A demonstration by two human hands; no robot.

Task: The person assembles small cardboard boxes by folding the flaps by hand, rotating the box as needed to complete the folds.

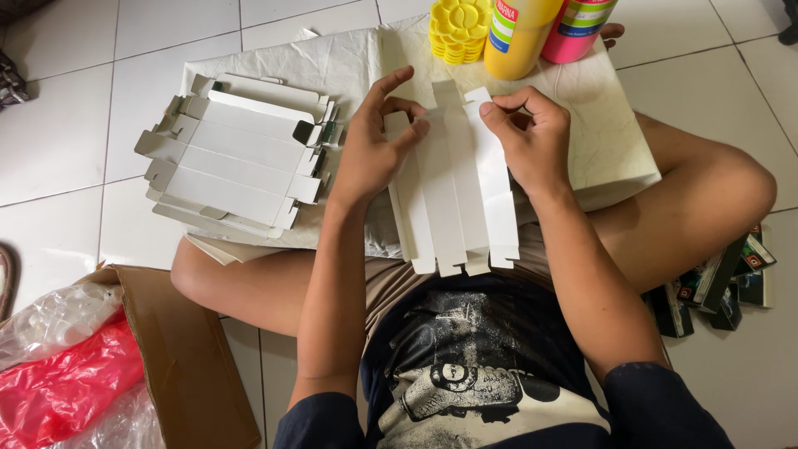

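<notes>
Head view: both hands pinch the far end of a flat white carton blank (453, 183), left hand (370, 145) on its left edge, right hand (528, 137) on its right. Its long axis runs far-to-near toward the lap. More blanks, seemingly stacked (237, 154), lie left.
</notes>
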